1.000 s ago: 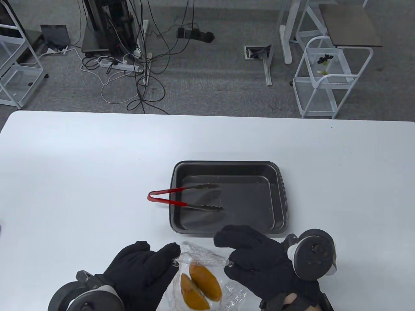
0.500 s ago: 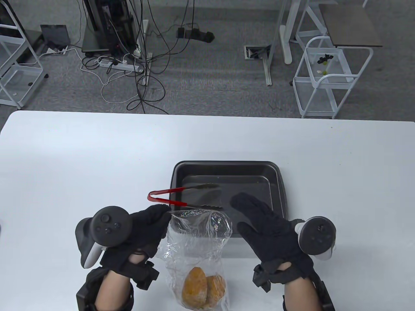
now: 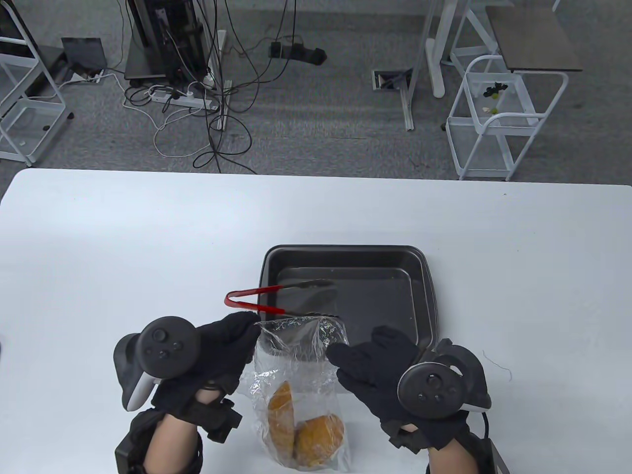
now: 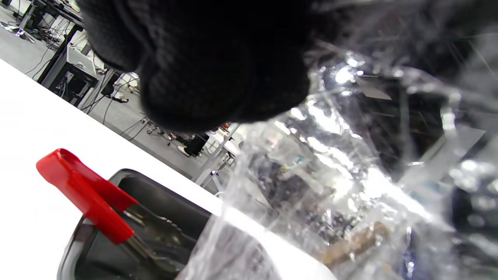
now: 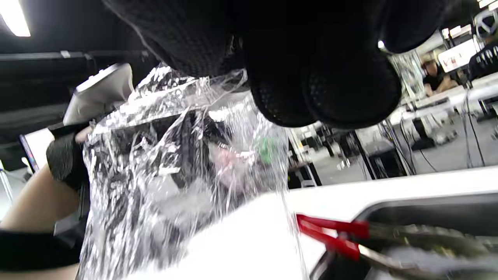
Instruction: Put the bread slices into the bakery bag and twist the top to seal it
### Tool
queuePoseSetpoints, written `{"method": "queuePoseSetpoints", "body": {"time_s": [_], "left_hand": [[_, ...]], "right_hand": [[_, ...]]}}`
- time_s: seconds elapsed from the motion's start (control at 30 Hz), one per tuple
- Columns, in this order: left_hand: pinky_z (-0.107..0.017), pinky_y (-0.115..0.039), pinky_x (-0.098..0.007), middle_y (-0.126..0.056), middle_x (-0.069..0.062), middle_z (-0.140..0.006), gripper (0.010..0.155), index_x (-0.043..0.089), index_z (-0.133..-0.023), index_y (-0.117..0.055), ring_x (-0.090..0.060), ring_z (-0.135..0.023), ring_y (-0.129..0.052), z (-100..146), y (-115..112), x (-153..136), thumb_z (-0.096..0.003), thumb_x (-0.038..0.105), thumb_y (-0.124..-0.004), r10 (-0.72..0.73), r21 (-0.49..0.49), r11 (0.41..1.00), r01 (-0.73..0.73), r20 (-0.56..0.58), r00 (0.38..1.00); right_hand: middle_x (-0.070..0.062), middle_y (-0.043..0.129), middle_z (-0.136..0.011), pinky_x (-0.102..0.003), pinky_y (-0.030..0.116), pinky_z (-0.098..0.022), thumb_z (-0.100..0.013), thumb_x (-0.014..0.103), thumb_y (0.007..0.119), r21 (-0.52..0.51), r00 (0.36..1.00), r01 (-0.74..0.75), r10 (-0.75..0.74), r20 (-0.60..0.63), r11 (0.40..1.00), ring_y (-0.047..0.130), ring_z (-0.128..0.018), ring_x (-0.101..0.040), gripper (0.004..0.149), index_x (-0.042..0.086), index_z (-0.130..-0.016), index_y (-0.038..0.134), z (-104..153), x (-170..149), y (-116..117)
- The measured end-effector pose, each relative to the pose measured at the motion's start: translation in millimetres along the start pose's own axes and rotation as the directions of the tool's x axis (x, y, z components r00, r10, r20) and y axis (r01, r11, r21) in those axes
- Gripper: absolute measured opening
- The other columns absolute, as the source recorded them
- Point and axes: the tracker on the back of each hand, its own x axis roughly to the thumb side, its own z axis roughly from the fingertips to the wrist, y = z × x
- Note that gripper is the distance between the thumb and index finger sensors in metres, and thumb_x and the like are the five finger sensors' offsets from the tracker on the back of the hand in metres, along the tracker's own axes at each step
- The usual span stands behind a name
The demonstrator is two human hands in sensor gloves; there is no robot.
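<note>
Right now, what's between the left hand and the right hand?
In the table view, the top of the clear bakery bag spans the gap between the left hand and the right hand; bread slices sit lower inside.

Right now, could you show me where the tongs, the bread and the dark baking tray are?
tongs (image 3: 249, 301): table view, on the red handle.
bread (image 3: 318, 434): table view, on the rounder piece low in the clear bag.
baking tray (image 3: 345, 253): table view, on its far rim.
</note>
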Motion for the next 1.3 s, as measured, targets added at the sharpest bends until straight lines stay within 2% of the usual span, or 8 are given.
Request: {"method": "queuePoseSetpoints", "body": {"time_s": [0.3, 0.47, 0.57, 0.67, 0.9, 0.97, 1.17, 1.3], "left_hand": [[-0.074, -0.069, -0.055, -0.104, -0.003, -0.066, 0.042, 0.021, -0.089, -0.089, -0.024, -0.054, -0.105, -1.8, 2.7, -11.6, -0.0554, 0.044, -0.080, 0.145, -0.061, 0.988, -0.145, -0.003, 0.989], [-0.080, -0.051, -0.065, -0.073, -0.016, -0.108, 0.058, 0.023, -0.101, -0.076, -0.040, -0.095, -0.081, -8.2, -3.6, -25.6, -0.0570, 0.060, -0.065, 0.341, -0.094, 0.938, -0.333, 0.089, 0.936], [-0.081, -0.042, -0.071, -0.051, -0.022, -0.120, 0.097, 0.019, -0.118, -0.043, -0.051, -0.108, -0.060, -24.2, -24.3, -46.1, -0.0463, 0.084, -0.051, 0.585, -0.227, 0.808, -0.544, 0.205, 0.784], [-0.081, -0.019, -0.073, -0.018, -0.024, -0.125, 0.117, 0.015, -0.117, -0.009, -0.058, -0.115, -0.024, -45.4, -59.7, -62.7, -0.0411, 0.090, -0.057, 0.827, -0.537, 0.535, -0.653, 0.174, 0.534], [-0.079, -0.016, -0.074, -0.019, -0.026, -0.123, 0.137, 0.010, -0.113, -0.008, -0.059, -0.113, -0.021, -57.0, -119.3, -60.0, -0.0284, 0.082, -0.088, 0.844, -0.715, 0.427, -0.554, 0.096, 0.527], [-0.079, -0.018, -0.075, -0.021, -0.027, -0.122, 0.137, 0.009, -0.112, -0.009, -0.060, -0.113, -0.025, -54.0, -125.6, -49.3, -0.0283, 0.079, -0.092, 0.822, -0.735, 0.444, -0.513, 0.106, 0.559], [-0.083, -0.033, -0.073, -0.049, -0.013, -0.120, 0.116, 0.014, -0.114, -0.021, -0.046, -0.111, -0.059, -44.3, -133.7, -34.8, -0.0415, 0.065, -0.095, 0.633, -0.563, 0.705, -0.431, 0.228, 0.740], [-0.081, -0.050, -0.067, -0.090, -0.003, -0.094, 0.061, 0.023, -0.105, -0.066, -0.030, -0.086, -0.093, -40.2, -135.6, -42.4, -0.0529, 0.047, -0.086, 0.681, -0.370, 0.717, -0.590, 0.192, 0.707]], "right_hand": [[-0.029, 0.067, -0.105, -0.078, 0.042, -0.068, -0.048, 0.024, 0.083, 0.028, 0.994, 0.104, -0.105, 0.008, 0.994, 0.069, -0.089, -0.058, 0.041, 0.006, -0.085, 0.089, 19.6, -11.3, -27.9], [-0.028, 0.071, -0.105, -0.077, 0.044, -0.068, -0.049, 0.021, 0.081, -0.033, 0.996, 0.090, -0.091, -0.004, 0.995, 0.074, -0.088, -0.057, 0.042, 0.001, -0.086, 0.085, 17.4, -19.5, -26.0], [-0.025, 0.075, -0.103, -0.077, 0.045, -0.068, -0.048, 0.020, 0.082, -0.070, 0.998, 0.063, -0.064, -0.014, 0.996, 0.075, -0.088, -0.055, 0.042, 0.001, -0.085, 0.086, 17.3, -27.7, -25.2], [-0.023, 0.077, -0.103, -0.077, 0.045, -0.068, -0.047, 0.020, 0.083, -0.114, 0.997, 0.071, -0.073, -0.010, 0.991, 0.075, -0.088, -0.055, 0.041, 0.002, -0.084, 0.088, 18.6, -37.3, -25.9], [-0.024, 0.078, -0.102, -0.077, 0.044, -0.068, -0.047, 0.021, 0.083, -0.158, 0.996, 0.063, -0.072, -0.052, 0.986, 0.073, -0.089, -0.056, 0.042, 0.003, -0.084, 0.088, 22.4, -49.0, -28.4], [-0.024, 0.078, -0.102, -0.077, 0.044, -0.068, -0.047, 0.021, 0.083, -0.165, 0.995, 0.048, -0.061, -0.075, 0.985, 0.073, -0.089, -0.057, 0.042, 0.002, -0.084, 0.087, 23.4, -51.6, -29.3], [-0.026, 0.077, -0.102, -0.077, 0.044, -0.067, -0.048, 0.022, 0.082, -0.188, 0.991, 0.054, -0.075, -0.108, 0.981, 0.072, -0.089, -0.057, 0.042, 0.002, -0.084, 0.087, 25.0, -60.7, -28.5], [-0.026, 0.076, -0.102, -0.077, 0.044, -0.067, -0.048, 0.022, 0.082, -0.221, 0.986, 0.074, -0.104, -0.131, 0.973, 0.071, -0.090, -0.057, 0.042, 0.002, -0.085, 0.086, 30.8, -70.3, -30.0]]}}
